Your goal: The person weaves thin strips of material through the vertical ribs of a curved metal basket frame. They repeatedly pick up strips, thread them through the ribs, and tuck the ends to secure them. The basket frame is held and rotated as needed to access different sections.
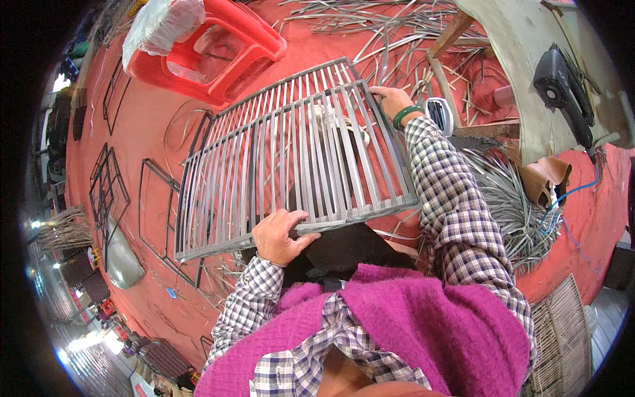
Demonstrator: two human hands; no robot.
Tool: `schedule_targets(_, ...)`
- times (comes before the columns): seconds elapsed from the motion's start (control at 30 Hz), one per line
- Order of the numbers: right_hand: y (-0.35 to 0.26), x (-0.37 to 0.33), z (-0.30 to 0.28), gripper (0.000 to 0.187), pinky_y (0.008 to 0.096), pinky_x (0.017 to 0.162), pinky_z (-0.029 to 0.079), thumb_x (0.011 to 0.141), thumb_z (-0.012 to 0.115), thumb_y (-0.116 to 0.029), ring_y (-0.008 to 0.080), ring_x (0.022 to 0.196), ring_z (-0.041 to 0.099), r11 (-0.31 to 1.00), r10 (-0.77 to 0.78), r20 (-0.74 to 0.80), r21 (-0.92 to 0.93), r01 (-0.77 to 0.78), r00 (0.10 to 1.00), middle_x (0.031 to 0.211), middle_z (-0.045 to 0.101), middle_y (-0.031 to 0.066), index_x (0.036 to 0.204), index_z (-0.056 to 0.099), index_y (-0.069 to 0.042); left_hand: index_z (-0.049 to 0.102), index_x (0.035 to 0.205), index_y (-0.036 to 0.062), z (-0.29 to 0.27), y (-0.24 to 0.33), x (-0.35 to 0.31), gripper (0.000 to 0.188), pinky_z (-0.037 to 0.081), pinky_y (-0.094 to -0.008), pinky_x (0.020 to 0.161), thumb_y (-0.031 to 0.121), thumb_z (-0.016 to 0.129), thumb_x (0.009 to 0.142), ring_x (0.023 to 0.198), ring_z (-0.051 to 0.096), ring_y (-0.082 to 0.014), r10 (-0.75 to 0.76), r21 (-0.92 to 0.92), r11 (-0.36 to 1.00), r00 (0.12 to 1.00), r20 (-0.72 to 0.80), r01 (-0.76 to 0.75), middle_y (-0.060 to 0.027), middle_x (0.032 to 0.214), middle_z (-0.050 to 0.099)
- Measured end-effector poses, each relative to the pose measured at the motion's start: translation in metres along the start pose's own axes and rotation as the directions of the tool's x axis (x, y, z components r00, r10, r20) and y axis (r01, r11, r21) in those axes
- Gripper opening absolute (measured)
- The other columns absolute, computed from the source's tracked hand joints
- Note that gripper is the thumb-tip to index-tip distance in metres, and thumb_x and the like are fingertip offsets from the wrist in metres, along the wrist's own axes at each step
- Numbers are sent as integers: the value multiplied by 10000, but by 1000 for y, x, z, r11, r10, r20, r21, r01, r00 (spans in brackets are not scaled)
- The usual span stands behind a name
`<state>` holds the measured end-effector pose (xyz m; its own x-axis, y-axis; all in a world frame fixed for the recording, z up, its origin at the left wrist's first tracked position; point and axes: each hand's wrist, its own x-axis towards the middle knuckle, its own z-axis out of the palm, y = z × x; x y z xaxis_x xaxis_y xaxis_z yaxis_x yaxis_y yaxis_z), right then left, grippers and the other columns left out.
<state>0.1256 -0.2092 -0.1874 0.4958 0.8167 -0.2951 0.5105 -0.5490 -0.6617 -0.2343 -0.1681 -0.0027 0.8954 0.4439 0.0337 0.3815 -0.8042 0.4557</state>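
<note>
A large rectangular grey panel of parallel thin slats fixed in a frame [291, 155] lies tilted across the person's lap, above a red floor [132, 132]. The left hand [278, 235] grips the panel's near edge, thumb on top of the frame bar and fingers curled under it, so its grip is closed on the panel. The right hand [390, 99], with a green bangle [408, 114] at the wrist, rests on the panel's far right corner, fingers bent over the frame edge, holding it there. Both sleeves are checked, and a magenta knitted vest [430, 317] fills the lower part of the view. Beyond the panel a red plastic stool [225, 46] lies on the floor with a clear plastic bag [162, 23] on it. Loose grey strips [383, 26] are scattered across the floor at the top, and another bundle of them [516, 205] lies to the right. A black power tool [562, 89] sits on a pale worktop [516, 40] at upper right. Empty black wire frames [109, 185] lie on the floor to the left.
</note>
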Motion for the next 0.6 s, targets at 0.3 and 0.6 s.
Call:
schedule_targets(0.3,3,1,-15,386,446,775,488,886,471,-127,361,921,614,982,2,-56,-188,-12,998,1000,629,197,1260,495,-223,638,878,103,-3,2,4,429,434,-320,545,306,832,554,607,556,-219,3,8,1000,1000,-11,-3,-44,699,568)
schedule_targets(0.6,-62,-135,-142,324,268,804,474,900,519,-174,112,841,598,951,-272,-315,54,304,909,1020,661,51,1197,562,-52,657,933,106,-1,-2,-2,383,483,-311,611,266,801,616,691,610,-219,-67,-82,994,998,16,68,-62,746,605)
